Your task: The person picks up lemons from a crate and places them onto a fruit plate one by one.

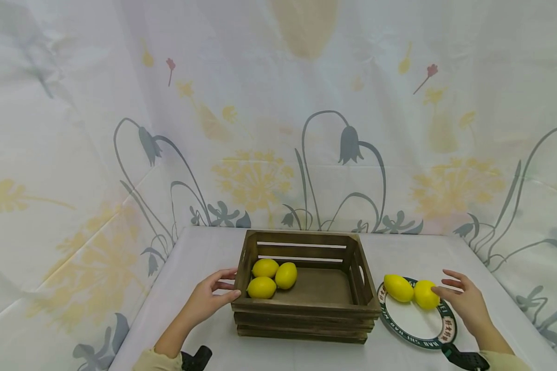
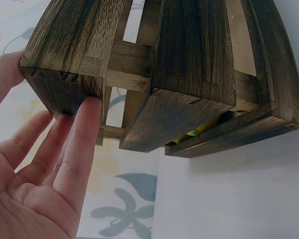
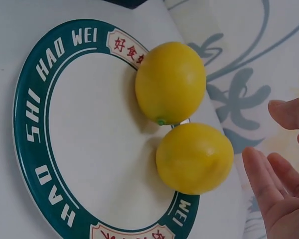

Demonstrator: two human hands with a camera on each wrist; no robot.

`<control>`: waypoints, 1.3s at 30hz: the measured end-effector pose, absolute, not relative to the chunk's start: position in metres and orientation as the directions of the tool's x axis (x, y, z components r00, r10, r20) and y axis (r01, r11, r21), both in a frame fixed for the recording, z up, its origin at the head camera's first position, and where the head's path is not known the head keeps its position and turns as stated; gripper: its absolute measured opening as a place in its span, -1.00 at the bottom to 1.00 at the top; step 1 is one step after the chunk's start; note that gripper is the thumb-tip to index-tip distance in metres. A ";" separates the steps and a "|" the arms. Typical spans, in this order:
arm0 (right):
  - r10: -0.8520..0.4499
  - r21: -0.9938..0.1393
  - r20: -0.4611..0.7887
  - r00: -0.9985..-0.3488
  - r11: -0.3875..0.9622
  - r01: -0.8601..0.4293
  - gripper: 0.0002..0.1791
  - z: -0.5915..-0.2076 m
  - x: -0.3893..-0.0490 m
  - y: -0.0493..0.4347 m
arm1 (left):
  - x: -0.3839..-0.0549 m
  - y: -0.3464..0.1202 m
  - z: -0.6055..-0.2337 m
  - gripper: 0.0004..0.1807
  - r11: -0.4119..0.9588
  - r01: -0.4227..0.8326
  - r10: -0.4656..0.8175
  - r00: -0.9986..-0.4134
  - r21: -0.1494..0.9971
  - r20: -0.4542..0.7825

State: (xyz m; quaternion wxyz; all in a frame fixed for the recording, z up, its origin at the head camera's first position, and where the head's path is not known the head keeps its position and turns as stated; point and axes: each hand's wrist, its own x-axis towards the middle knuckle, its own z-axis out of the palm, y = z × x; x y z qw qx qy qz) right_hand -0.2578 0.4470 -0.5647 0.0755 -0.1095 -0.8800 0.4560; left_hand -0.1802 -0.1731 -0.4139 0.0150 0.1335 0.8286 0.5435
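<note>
A brown slatted wooden crate (image 1: 306,309) stands on the white table with three yellow lemons (image 1: 286,275) at its left end. My left hand (image 1: 212,296) holds the crate's left end near the front corner; the left wrist view shows thumb and fingers (image 2: 77,149) around the top slat. To the crate's right, two lemons (image 3: 172,82) rest close together on a white plate (image 3: 97,134) with a green lettered rim. My right hand (image 1: 466,301) is beside the right-hand lemon (image 3: 195,158), fingers spread and a small gap from it in the right wrist view.
White cloth with printed flowers (image 1: 350,144) hangs behind the table and along both sides. The white tabletop (image 1: 213,247) extends around the crate. The plate sits close to the crate's right side. Black straps (image 1: 197,358) are on both wrists.
</note>
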 end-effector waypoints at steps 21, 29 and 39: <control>0.187 -0.808 0.075 -0.980 0.586 0.050 -0.19 -0.447 -0.219 0.361 | -0.185 -0.176 -0.420 -0.45 0.364 0.197 0.245 -0.963 0.911 0.110; 0.140 -0.800 0.142 -0.980 0.599 -0.030 -0.22 -0.431 -0.223 0.354 | -0.194 -0.179 -0.436 -0.45 0.371 0.193 0.239 -0.965 0.909 0.107; 0.096 -0.787 0.177 -0.979 0.612 -0.082 -0.26 -0.413 -0.229 0.341 | -0.181 -0.173 -0.413 -0.47 0.360 0.210 0.251 -0.960 0.909 0.123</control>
